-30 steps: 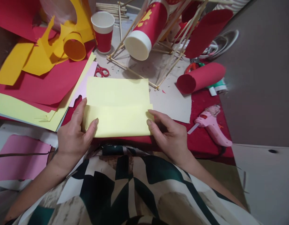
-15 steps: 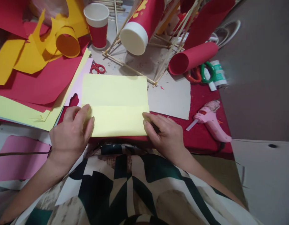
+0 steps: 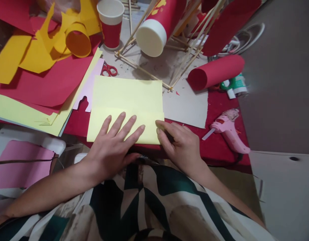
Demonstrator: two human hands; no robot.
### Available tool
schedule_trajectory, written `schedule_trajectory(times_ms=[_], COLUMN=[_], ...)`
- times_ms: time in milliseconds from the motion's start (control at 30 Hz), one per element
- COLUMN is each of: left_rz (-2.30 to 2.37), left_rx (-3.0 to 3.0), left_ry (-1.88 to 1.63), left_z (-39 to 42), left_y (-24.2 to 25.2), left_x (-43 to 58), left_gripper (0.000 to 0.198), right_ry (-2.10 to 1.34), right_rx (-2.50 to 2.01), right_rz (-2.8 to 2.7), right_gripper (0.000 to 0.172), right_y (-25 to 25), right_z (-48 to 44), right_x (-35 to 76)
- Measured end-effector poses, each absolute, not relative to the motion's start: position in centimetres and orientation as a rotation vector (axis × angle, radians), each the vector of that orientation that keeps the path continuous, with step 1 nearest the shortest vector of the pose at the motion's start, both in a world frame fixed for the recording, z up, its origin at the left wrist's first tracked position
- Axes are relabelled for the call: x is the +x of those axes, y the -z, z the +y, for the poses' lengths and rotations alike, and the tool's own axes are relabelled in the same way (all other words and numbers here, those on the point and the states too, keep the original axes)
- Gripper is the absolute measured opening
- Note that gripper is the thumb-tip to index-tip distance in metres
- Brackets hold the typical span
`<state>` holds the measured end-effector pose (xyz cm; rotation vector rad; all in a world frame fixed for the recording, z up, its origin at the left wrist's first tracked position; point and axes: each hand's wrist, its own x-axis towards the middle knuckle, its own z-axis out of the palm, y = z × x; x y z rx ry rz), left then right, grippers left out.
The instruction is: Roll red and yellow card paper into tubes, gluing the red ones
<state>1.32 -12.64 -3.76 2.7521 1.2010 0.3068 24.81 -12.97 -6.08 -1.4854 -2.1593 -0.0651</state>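
A pale yellow sheet of paper (image 3: 129,93) lies in front of me at the table's near edge, its lower part folded over into a flap. My left hand (image 3: 111,144) rests on that flap with its fingers spread and flat. At the right edge of the fold, my right hand (image 3: 181,144) pinches the paper between thumb and index finger. Under the sheet's far side is grey cardboard (image 3: 189,107). Red-handled scissors (image 3: 109,70) lie just beyond the top left corner.
A frame of thin sticks (image 3: 144,70) stands behind, holding a red and white paper cup (image 3: 151,36). Another cup (image 3: 111,26) stands beside it. Right are a red paper roll (image 3: 217,72) and a pink glue gun (image 3: 227,129). Red paper (image 3: 44,80) and yellow cutouts (image 3: 36,57) are piled left.
My left hand has let go of the paper's left edge and moved right, spreading flat over the fold. The right hand keeps its pinch. The red roll has shifted slightly.
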Motion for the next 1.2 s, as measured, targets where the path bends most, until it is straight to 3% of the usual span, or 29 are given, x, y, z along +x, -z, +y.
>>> schedule_trajectory(times_ms=[267,467,567,1000,1200], left_rz=[1.185,1.201,1.212,1.464,1.273], left_rx=[2.673,2.718,2.734,2.727,2.733], left_ry=[-0.191,-0.129,-0.049,-0.098,-0.131], left_z=[-12.7,-12.6,-12.6,-11.7,-10.6], left_y=[4.3,4.2,4.1,4.1,3.6], left_x=[1.1,1.3,1.5,-6.0,-9.1], left_gripper=[0.074,0.071,0.068,0.068,0.055], right_ry=[-0.002,-0.013,-0.067,-0.078,-0.187], right_rx=[-1.543,-1.242,-1.201,-1.223,-1.201], right_rz=[-2.128,-2.47,-2.668,-2.652,-2.628], right_gripper=[0.026,0.066,0.075,0.057,0.066], right_y=[4.1,4.1,5.4,5.3,4.0], right_z=[-13.7,-14.0,-13.5,-13.4,-12.6], right_x=[25.5,22.7,21.9,24.7,27.0])
